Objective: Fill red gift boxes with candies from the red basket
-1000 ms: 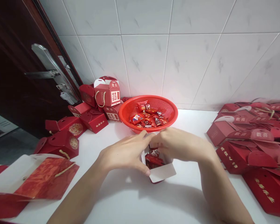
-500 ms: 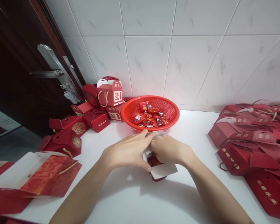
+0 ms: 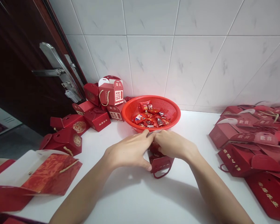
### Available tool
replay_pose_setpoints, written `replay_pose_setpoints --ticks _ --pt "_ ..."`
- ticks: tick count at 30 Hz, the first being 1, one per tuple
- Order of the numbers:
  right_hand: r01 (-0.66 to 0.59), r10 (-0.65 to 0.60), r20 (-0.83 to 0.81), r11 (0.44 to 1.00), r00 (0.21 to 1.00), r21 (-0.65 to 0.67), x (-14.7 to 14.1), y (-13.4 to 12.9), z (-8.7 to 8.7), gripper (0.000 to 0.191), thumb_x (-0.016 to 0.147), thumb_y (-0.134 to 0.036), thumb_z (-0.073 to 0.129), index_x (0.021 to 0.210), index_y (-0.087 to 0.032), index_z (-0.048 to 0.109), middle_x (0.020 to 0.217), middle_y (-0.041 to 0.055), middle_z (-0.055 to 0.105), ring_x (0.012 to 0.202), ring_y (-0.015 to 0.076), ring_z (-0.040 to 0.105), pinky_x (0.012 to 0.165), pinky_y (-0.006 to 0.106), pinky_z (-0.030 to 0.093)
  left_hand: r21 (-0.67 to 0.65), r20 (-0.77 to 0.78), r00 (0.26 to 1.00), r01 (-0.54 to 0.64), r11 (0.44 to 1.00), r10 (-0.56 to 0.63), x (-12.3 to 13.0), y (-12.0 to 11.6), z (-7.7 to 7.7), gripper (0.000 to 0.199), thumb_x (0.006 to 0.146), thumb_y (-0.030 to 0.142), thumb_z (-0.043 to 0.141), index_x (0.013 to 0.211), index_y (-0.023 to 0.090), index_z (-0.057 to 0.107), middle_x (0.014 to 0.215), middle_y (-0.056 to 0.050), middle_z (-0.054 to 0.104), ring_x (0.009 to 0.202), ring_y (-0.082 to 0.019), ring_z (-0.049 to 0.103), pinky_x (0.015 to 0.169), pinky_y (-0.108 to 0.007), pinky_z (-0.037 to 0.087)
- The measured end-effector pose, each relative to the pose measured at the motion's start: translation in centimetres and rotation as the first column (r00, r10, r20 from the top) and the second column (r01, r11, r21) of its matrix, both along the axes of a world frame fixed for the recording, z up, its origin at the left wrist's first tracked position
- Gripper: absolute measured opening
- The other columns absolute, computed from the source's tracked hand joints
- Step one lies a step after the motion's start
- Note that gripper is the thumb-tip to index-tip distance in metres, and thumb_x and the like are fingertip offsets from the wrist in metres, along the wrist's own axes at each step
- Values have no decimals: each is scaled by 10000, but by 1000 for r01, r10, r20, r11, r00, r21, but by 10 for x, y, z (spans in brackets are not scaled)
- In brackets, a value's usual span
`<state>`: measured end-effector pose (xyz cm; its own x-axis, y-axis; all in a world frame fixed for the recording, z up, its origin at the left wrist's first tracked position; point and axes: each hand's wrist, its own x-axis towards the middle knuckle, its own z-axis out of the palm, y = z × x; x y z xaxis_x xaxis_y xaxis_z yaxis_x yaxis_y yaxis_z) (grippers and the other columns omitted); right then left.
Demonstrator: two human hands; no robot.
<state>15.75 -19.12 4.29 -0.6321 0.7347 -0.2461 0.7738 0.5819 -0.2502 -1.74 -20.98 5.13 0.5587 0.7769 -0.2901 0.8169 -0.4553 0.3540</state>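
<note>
A small red candy box (image 3: 162, 164) sits on the white table in front of me, its top open and a dark red cord handle hanging at its near end. Wrapped candies (image 3: 155, 150) show inside. My left hand (image 3: 128, 152) grips the box along its left side, thumb at the near end and fingers at the far end. Over the far right part of the box, my right hand (image 3: 175, 144) has its fingers curled at the far flap; its fingertips are partly hidden. Just beyond both hands stands a red plastic basket (image 3: 176, 119) holding several wrapped candies (image 3: 151, 118).
Closed red gift boxes (image 3: 98, 119) are stacked at the back left, below a tiled wall (image 3: 151, 62). A larger open box (image 3: 51, 174) lies at the near left. Many red boxes (image 3: 238, 158) line the right side. A dark door (image 3: 21, 62) stands at the left.
The box's near flap, which lay folded out with its white inside showing, now stands up with its red outside and cord visible. My right hand has shifted slightly up toward the far end.
</note>
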Motion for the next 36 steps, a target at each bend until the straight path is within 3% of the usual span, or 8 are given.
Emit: replay_pose_setpoints --ticks 7,14,18,21,26,32,36 --pt "-29 18 150 997 988 68 -7 -6 0 193 811 -69 533 855 -135 709 831 89 680 677 168 579 541 280 256 -6 -15 1000 -2 1000 1 1 -1 1 829 694 417 751 1434 244 420 1244 -83 562 1159 -318 615 870 -354 517" --pt "-167 168 46 986 985 -10 -1 6 -2 187 726 -13 531 718 -141 667 766 42 638 586 119 443 518 263 264 -1 -23 1000 -2 1000 2 2 -1 2 651 690 379 755 1280 209 537 1209 -82 569 1068 -300 648 850 -354 523" --pt "-100 105 89 993 990 -55 -3 5 -4 160 752 -21 549 743 -137 660 822 58 655 611 125 475 521 257 284 -8 -15 1000 7 1000 -7 2 -1 3 828 692 400 757 1435 233 431 1226 -83 568 1140 -317 620 881 -358 514" --pt "-57 58 63 998 996 -11 -1 2 -1 184 760 7 533 768 -141 643 869 61 667 651 128 507 532 252 293 -3 -23 1000 -5 1000 5 2 -1 3 820 702 390 750 1444 248 430 1203 -75 571 1116 -308 624 854 -349 513" --pt "-118 118 34 993 992 24 5 -2 2 190 771 9 519 752 -149 621 818 45 656 632 124 493 512 250 277 14 -27 1000 -14 1000 14 1 -1 1 822 702 396 741 1454 268 435 1173 -72 568 1060 -301 635 788 -334 509" --pt "-92 94 191 996 977 -22 -9 4 -7 157 760 -38 556 812 -123 677 761 68 653 639 157 534 534 272 292 13 -14 1000 1 1000 -1 1 0 0 997 704 408 746 1561 305 249 1268 -82 549 1098 -299 624 835 -327 504" --pt "-75 81 69 994 994 -84 0 4 2 170 765 -64 563 855 -136 689 850 66 676 638 146 528 512 262 312 2 -36 999 -15 1000 15 0 -1 2 929 714 412 728 1538 275 321 1266 -95 559 1063 -308 636 811 -336 505"
